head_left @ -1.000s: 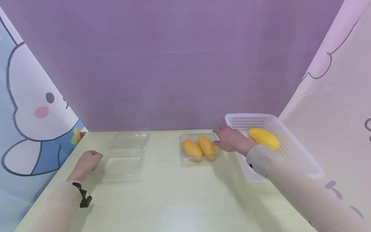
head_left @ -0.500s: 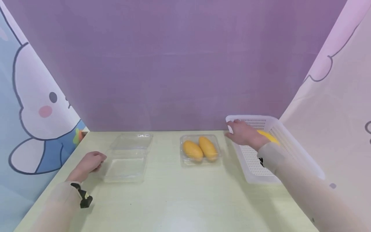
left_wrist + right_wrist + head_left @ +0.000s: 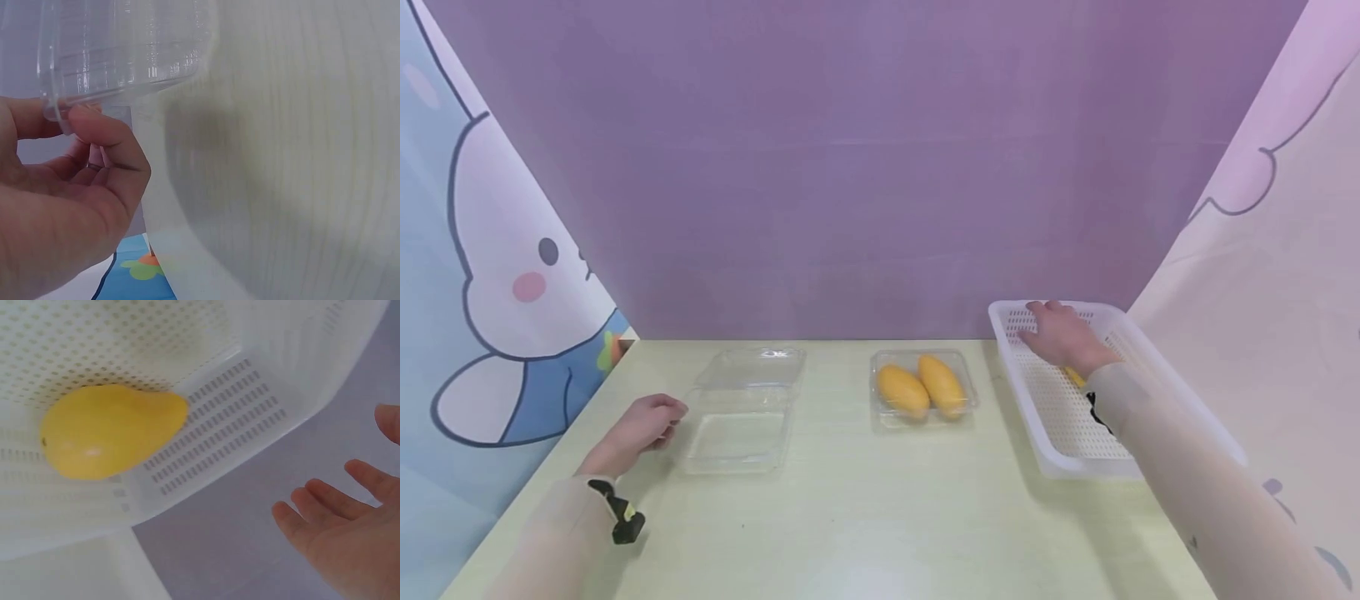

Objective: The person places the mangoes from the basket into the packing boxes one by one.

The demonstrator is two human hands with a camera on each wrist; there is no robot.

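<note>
With thumb and finger, my left hand (image 3: 636, 425) pinches the left edge of an opened clear plastic clamshell box (image 3: 736, 465); the left wrist view shows the box's rim (image 3: 65, 109) between the fingertips. My right hand (image 3: 1063, 336) is over the far part of a white perforated basket (image 3: 1024, 396), fingers spread and apart from anything. Inside that basket lies one yellow, smooth fruit with a narrowed end (image 3: 109, 431), mostly hidden by the right arm in the head view.
A second clear box (image 3: 925, 423) stands mid-table with two orange-yellow mangoes (image 3: 902, 390) in it. A purple backdrop (image 3: 880, 167) rises behind the pale wood table (image 3: 850, 525). Printed cloth hangs on both sides.
My right hand has moved right from beside the mango box, across the basket's left rim, to above its inside. My left hand stays at the opened box. The view has shifted slightly.
</note>
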